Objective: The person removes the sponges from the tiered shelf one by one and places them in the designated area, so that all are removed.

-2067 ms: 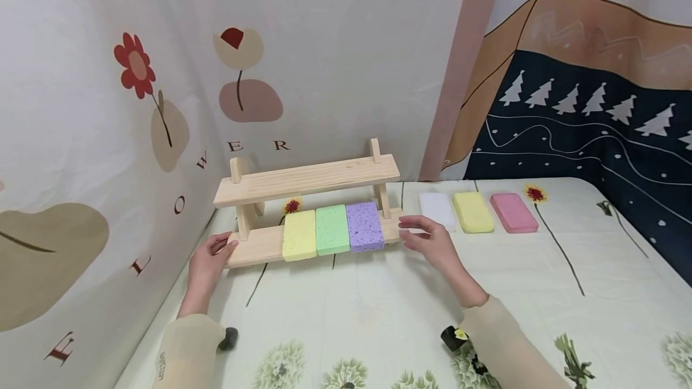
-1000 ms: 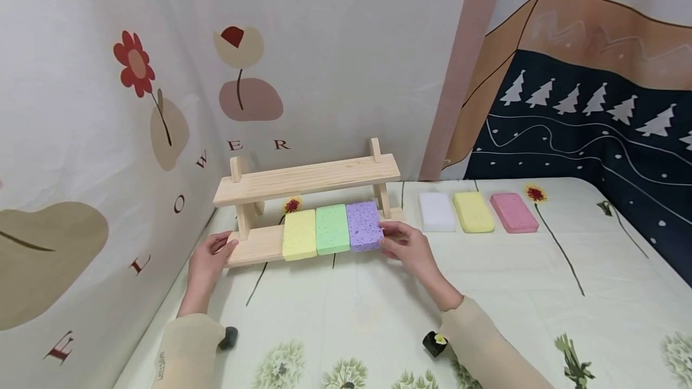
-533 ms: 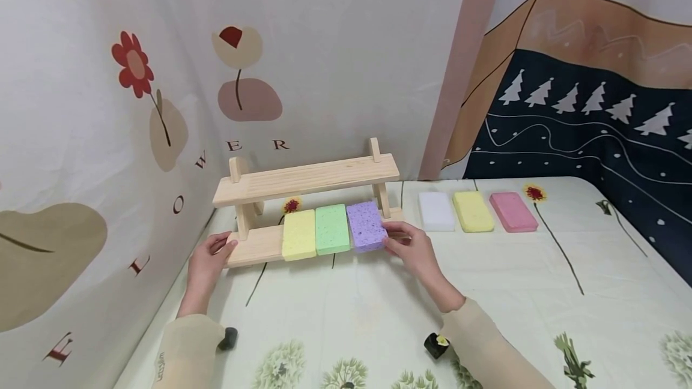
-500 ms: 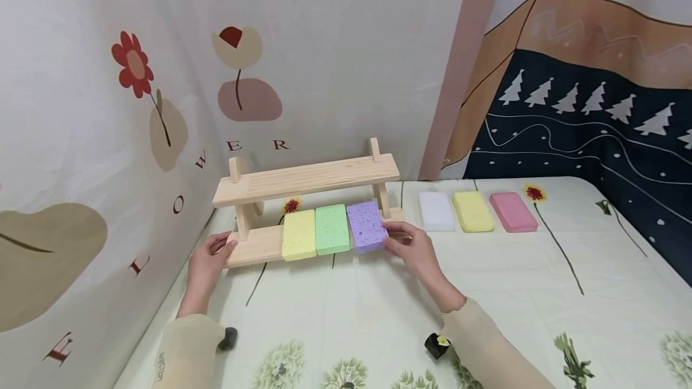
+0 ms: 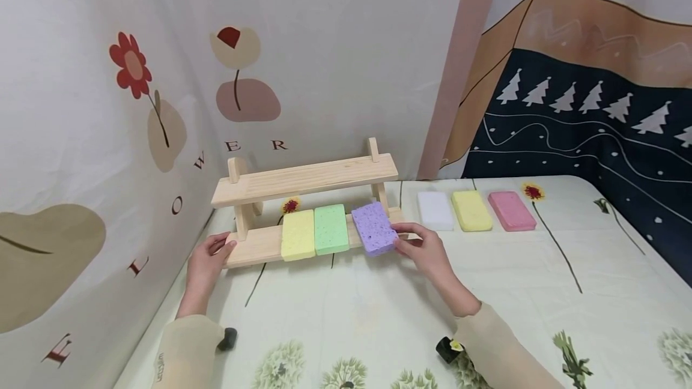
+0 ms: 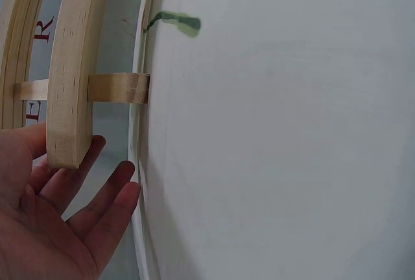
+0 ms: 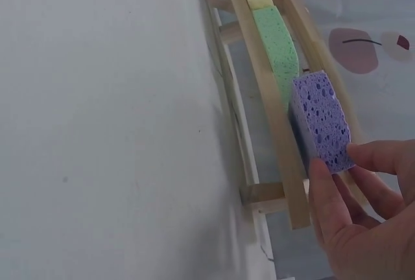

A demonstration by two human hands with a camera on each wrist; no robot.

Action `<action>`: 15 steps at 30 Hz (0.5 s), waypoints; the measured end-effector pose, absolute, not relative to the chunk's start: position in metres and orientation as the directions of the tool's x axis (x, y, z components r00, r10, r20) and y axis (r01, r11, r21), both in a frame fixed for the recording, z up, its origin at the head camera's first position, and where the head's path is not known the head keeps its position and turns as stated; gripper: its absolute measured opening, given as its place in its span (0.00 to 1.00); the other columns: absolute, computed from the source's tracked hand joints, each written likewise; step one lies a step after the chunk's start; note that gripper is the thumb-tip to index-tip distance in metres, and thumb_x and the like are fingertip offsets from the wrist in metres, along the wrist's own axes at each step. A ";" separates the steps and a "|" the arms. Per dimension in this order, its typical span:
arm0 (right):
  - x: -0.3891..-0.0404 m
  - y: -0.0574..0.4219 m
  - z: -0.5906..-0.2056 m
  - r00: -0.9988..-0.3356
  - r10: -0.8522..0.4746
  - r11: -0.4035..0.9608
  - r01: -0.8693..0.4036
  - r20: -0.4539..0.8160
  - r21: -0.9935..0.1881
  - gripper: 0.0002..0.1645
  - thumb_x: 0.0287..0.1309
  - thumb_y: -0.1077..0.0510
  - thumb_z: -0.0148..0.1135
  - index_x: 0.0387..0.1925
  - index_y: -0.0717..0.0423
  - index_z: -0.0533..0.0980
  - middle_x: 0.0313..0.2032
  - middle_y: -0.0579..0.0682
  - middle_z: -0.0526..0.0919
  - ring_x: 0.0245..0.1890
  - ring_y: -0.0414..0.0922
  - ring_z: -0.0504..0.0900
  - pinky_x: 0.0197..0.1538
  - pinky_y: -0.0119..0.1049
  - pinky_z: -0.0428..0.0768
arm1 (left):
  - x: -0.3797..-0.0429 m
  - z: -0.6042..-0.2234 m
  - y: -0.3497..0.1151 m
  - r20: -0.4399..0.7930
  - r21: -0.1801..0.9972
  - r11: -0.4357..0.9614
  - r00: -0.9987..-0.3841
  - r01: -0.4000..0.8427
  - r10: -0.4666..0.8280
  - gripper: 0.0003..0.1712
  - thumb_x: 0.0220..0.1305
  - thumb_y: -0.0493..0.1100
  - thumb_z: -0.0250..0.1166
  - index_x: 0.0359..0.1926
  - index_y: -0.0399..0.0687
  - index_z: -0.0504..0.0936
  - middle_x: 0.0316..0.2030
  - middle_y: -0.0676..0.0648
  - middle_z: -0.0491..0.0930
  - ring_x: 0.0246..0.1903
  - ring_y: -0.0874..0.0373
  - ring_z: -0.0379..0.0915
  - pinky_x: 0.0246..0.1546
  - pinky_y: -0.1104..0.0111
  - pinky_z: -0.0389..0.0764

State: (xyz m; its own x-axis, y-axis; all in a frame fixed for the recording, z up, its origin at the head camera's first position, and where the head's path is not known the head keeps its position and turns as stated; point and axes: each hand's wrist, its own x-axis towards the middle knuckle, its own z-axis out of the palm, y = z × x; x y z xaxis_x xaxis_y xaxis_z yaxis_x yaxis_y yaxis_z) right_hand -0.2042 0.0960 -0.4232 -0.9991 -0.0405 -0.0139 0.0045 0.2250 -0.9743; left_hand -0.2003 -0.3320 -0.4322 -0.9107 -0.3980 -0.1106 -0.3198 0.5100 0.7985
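A two-tier wooden shelf point(image 5: 308, 180) stands at the back left of the table. My left hand point(image 5: 207, 264) holds the left end of its lower board point(image 6: 70, 98), thumb on one side and fingers on the other. My right hand point(image 5: 427, 254) pinches a purple sponge point(image 5: 375, 229) by its lower right corner, between thumb and fingers. That sponge is turned askew over the right part of the lower board, apart from the green sponge point(image 5: 331, 230). Left of the green one, and touching it, lies a yellow sponge point(image 5: 298, 235). In the right wrist view, the purple sponge point(image 7: 321, 121) appears raised at the board.
To the right of the shelf, a white block point(image 5: 435, 211), a second yellow block point(image 5: 472, 211) and a pink block point(image 5: 511, 211) lie in a row. A printed curtain point(image 5: 335, 65) hangs close behind the shelf. Pale flowered cloth point(image 5: 346, 311) covers the table.
My right hand has come in from the right, taken hold of the purple sponge, then drawn it rightward and turned it, opening a gap from the green sponge. My left hand has stayed put.
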 end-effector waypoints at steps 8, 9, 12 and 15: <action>-0.192 0.112 -0.417 -0.997 -0.072 0.219 -0.020 0.004 -0.975 0.20 0.64 0.65 0.63 0.58 0.62 0.78 0.58 0.63 0.79 0.41 0.41 0.85 0.46 0.28 0.86 | -0.200 -0.433 -0.331 -0.115 0.804 0.497 -0.905 -0.327 -0.409 0.31 0.75 0.53 0.56 0.71 0.43 0.67 0.69 0.35 0.70 0.66 0.41 0.70 0.64 0.51 0.75; -0.191 0.114 -0.416 -0.997 -0.073 0.219 -0.019 0.003 -0.976 0.20 0.64 0.65 0.62 0.58 0.62 0.77 0.59 0.63 0.78 0.41 0.41 0.85 0.46 0.28 0.85 | -0.200 -0.433 -0.331 -0.114 0.805 0.496 -0.905 -0.325 -0.409 0.31 0.75 0.53 0.56 0.70 0.43 0.67 0.69 0.35 0.70 0.67 0.40 0.69 0.64 0.51 0.74; -0.188 0.120 -0.415 -0.997 -0.078 0.206 -0.020 0.004 -0.978 0.21 0.65 0.66 0.62 0.59 0.63 0.77 0.59 0.64 0.78 0.40 0.38 0.85 0.46 0.27 0.85 | -0.200 -0.432 -0.331 -0.112 0.808 0.494 -0.906 -0.322 -0.408 0.30 0.75 0.52 0.55 0.71 0.42 0.67 0.69 0.34 0.69 0.67 0.40 0.68 0.65 0.51 0.74; -0.185 0.126 -0.415 -0.996 -0.083 0.202 -0.025 0.008 -0.979 0.21 0.65 0.66 0.62 0.59 0.64 0.76 0.59 0.65 0.78 0.39 0.34 0.84 0.46 0.27 0.85 | -0.200 -0.432 -0.331 -0.111 0.806 0.497 -0.907 -0.321 -0.406 0.30 0.75 0.52 0.55 0.71 0.42 0.67 0.68 0.34 0.70 0.67 0.40 0.69 0.65 0.51 0.73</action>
State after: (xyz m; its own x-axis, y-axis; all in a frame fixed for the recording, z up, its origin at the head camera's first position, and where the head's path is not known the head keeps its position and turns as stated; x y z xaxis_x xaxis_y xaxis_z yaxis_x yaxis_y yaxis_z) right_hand -0.1851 0.1262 -0.4152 -0.9965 -0.0832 0.0084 -0.0251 0.2021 -0.9790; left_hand -0.2003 -0.3309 -0.4319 -0.9071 -0.4061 -0.1106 -0.3208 0.4971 0.8062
